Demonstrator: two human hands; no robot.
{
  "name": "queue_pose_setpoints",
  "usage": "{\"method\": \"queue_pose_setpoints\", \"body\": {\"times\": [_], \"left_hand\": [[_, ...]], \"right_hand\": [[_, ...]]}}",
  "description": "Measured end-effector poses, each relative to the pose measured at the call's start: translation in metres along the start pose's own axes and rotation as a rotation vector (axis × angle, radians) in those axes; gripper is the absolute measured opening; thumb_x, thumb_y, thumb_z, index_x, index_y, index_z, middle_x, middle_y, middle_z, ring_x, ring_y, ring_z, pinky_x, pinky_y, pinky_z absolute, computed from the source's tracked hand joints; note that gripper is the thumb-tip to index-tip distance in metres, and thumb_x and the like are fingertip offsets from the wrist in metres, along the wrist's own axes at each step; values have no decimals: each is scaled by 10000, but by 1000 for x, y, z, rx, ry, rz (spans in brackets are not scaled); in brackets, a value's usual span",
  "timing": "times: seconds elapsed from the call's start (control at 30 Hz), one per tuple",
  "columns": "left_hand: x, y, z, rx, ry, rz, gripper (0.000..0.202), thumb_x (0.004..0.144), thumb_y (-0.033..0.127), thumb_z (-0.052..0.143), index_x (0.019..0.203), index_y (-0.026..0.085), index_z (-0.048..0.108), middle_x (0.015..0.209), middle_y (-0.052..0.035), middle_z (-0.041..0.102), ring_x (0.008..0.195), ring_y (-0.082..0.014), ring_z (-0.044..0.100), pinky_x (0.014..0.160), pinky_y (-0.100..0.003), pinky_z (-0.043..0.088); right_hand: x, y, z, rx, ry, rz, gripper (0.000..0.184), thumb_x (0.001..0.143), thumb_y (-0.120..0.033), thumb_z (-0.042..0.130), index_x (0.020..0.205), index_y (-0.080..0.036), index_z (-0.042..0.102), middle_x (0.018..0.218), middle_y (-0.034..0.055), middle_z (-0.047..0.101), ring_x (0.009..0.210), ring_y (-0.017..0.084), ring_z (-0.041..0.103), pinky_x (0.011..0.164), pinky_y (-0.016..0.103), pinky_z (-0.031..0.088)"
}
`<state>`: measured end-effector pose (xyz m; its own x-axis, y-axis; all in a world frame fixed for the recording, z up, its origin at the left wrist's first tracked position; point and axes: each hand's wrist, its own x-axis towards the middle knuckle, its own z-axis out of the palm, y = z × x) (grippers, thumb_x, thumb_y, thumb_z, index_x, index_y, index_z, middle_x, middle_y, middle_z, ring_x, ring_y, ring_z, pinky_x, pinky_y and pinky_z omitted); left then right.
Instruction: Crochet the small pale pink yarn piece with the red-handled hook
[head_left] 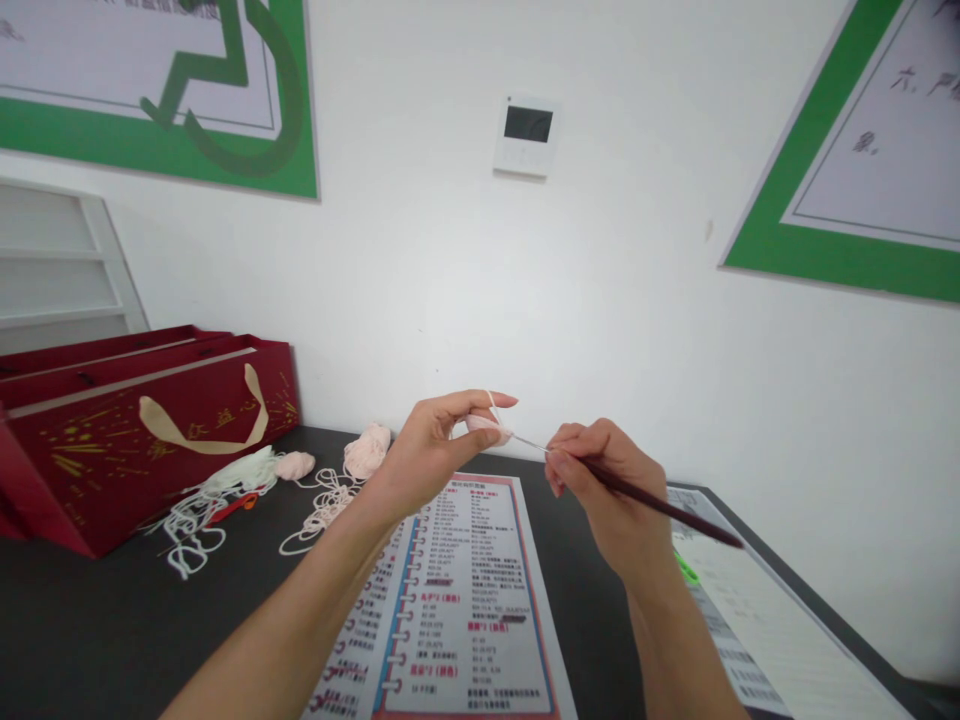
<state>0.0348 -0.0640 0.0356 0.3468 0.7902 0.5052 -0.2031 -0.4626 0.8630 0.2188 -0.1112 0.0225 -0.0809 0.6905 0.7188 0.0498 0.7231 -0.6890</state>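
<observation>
1. The left hand (431, 440) is raised above the table (112, 620), its thumb and fingers pinched around a small pink crochet piece (487, 427), with a strand of pale yarn looped over the outstretched forefinger.
2. The right hand (604, 490) is closed in a pencil-like grip on a dark-handled crochet hook (652, 503), whose thin metal tip points to 9 o'clock and meets the pink piece.
3. By my reading, a stitch is being worked: the hook tip sits at or in the edge of the piece (whether it has caught the strand is too small to tell). The next move would call for keeping the forefinger strand taut while the tip picks it up and draws it through.
4. At 8 o'clock from the hands, a pink yarn ball (367, 450) and a smaller pink lump (296, 465) lie on the table among loose strands; white yarn (202, 510) trails beside them.
5. A red gift bag (112, 450) lies at 9 o'clock, on its side it seems; its contents cannot be seen.
6. A spiral-bound pattern sheet (465, 600) lies at 6 o'clock beneath the hands, and another printed sheet (757, 620) at 4 o'clock.
</observation>
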Motion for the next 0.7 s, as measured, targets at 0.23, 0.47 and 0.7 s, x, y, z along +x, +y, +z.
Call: {"method": "queue_pose_setpoints", "body": {"times": [0.23, 0.47, 0.7], "left_hand": [[0, -3, 9, -226, -78, -67, 444, 756, 184, 736, 1183, 229, 623, 720, 50, 570, 670, -99, 545, 709, -277, 417], [-2, -9, 19, -368, 10, -109, 402, 775, 168, 719, 1165, 204, 624, 661, 70, 554, 657, -65, 525, 763, -247, 410], [3, -5, 6, -549, -95, -277, 405, 712, 142, 745, 1110, 148, 669, 681, 22, 598, 656, -96, 548, 732, -265, 398]], "right_hand": [[10, 11, 21, 378, 23, 112, 154, 875, -179, 556, 735, -215, 501, 620, -48, 499, 510, 98, 441, 442, 219, 349], [-2, 37, 29, -710, 176, -652, 245, 825, -28, 583, 961, -227, 535, 831, 37, 615, 692, 158, 552, 577, 287, 459], [0, 30, 21, -156, 97, -280, 147, 881, -121, 564, 913, -262, 541, 837, -9, 593, 627, 119, 541, 542, 264, 434]]}}
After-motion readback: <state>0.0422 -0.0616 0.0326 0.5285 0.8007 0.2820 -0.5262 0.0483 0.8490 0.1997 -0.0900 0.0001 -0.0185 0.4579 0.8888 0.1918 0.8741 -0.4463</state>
